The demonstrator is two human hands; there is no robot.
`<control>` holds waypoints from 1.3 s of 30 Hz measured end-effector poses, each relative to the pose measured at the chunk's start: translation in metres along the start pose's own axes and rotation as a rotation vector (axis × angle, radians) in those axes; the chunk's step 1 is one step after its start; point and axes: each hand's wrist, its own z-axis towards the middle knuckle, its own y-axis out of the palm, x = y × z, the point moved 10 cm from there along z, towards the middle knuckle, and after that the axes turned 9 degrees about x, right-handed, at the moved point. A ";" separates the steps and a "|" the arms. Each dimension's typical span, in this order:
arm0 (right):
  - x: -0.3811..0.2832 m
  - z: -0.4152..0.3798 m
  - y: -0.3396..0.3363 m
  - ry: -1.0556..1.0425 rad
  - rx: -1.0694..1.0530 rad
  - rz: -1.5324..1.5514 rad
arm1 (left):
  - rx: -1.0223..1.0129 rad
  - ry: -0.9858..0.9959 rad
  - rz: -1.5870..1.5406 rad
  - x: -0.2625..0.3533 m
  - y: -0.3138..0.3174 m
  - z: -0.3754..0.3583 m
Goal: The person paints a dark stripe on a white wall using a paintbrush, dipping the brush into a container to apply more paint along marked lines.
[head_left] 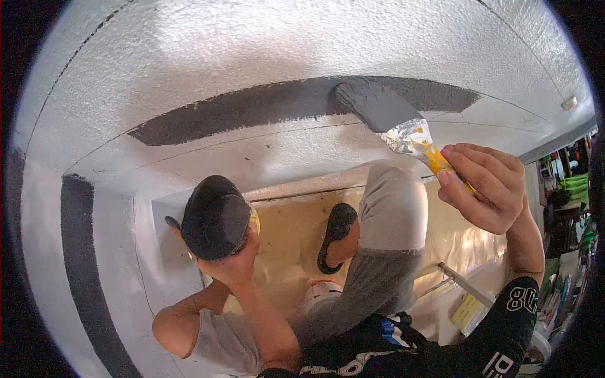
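My right hand (482, 186) is closed round the yellow handle of a paintbrush (413, 135). The brush's dark grey bristles touch a long dark grey painted band (252, 107) on the white textured wall (227, 50). White and yellow smears cover the ferrule. Lower on the left, my left hand (236, 261) holds a round paint container (217, 220) from beneath and the side. Its opening looks black and dark grey, and a bit of yellow shows on its side. The ends of the left fingers are partly hidden by the container.
A second dark grey band (85, 252) runs down the left wall. My bent knees and a black sandal (338, 236) are below the wall. A white bucket (322, 293) stands between my legs. Cluttered shelves (573, 208) and a metal bar (466, 283) are at the right.
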 end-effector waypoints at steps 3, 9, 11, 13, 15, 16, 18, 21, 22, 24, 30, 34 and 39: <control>0.000 0.000 0.001 0.021 -0.020 -0.008 | 0.007 0.031 -0.063 0.005 -0.001 0.003; 0.003 -0.008 -0.004 0.043 -0.047 -0.011 | -0.013 0.005 -0.015 0.007 0.004 0.003; 0.002 -0.007 -0.005 0.051 -0.044 -0.018 | -0.031 0.092 0.063 0.005 0.003 0.006; 0.004 -0.011 -0.009 0.060 -0.042 -0.022 | -0.051 0.180 0.143 0.014 0.007 0.003; 0.007 -0.017 -0.011 0.072 -0.050 -0.031 | -0.051 0.034 0.029 0.010 0.010 0.001; 0.009 -0.020 -0.012 0.076 -0.051 -0.032 | -0.055 0.036 0.029 0.006 0.010 0.000; 0.005 -0.017 -0.014 0.074 -0.039 -0.063 | -0.023 0.192 0.166 0.004 0.002 0.003; 0.008 -0.023 -0.019 0.082 -0.041 -0.057 | -0.029 0.147 0.111 0.003 0.005 0.000; 0.009 -0.025 -0.020 0.086 -0.041 -0.058 | -0.032 0.148 0.111 0.002 0.006 0.000; 0.011 -0.028 -0.021 0.104 -0.053 -0.079 | 0.023 0.140 0.126 -0.001 0.002 0.002; 0.015 -0.039 -0.030 0.109 -0.041 -0.091 | -0.017 0.071 0.017 0.006 0.006 0.001; 0.017 -0.047 -0.035 0.130 -0.061 -0.118 | 0.003 0.137 0.133 0.009 0.005 0.001; 0.020 -0.057 -0.039 0.141 -0.069 -0.145 | -0.019 0.038 -0.030 0.014 0.011 0.001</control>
